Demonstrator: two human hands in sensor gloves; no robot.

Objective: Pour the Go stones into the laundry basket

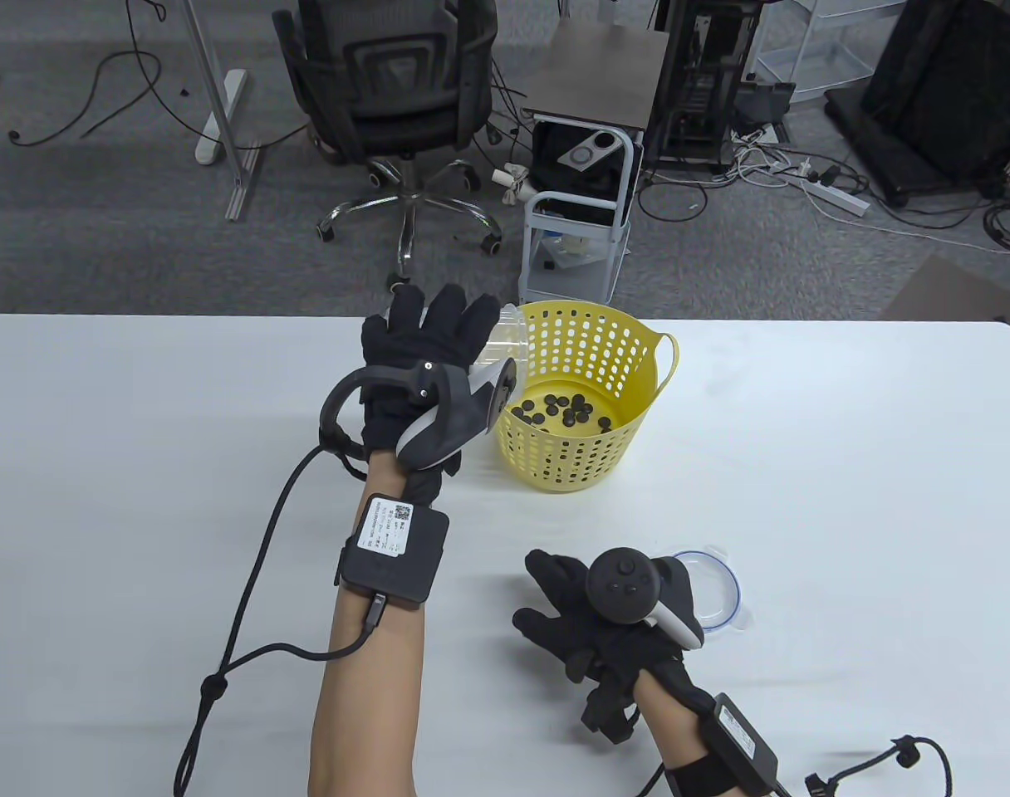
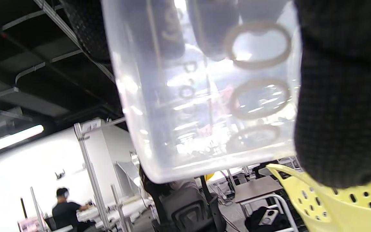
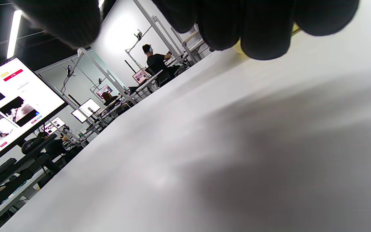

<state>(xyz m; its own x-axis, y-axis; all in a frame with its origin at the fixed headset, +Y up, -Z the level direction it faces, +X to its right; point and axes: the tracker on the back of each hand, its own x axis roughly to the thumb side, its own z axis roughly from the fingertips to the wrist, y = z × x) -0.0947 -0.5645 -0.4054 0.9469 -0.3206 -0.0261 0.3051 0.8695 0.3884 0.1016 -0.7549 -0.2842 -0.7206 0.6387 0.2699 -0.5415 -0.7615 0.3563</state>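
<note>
Clear tub (image 1: pixel 505 336) gripped by left hand (image 1: pixel 422 349) over yellow basket (image 1: pixel 584 398); right hand (image 1: pixel 592 623) spread flat

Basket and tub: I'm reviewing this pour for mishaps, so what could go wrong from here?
1. The left hand holds the tub tipped at the basket rim; a late stone could drop outside onto the table.
2. The basket is light and unheld; a bump from the tub might tip it and spill the stones.
3. The right hand rests beside the lid and could knock it.
</note>
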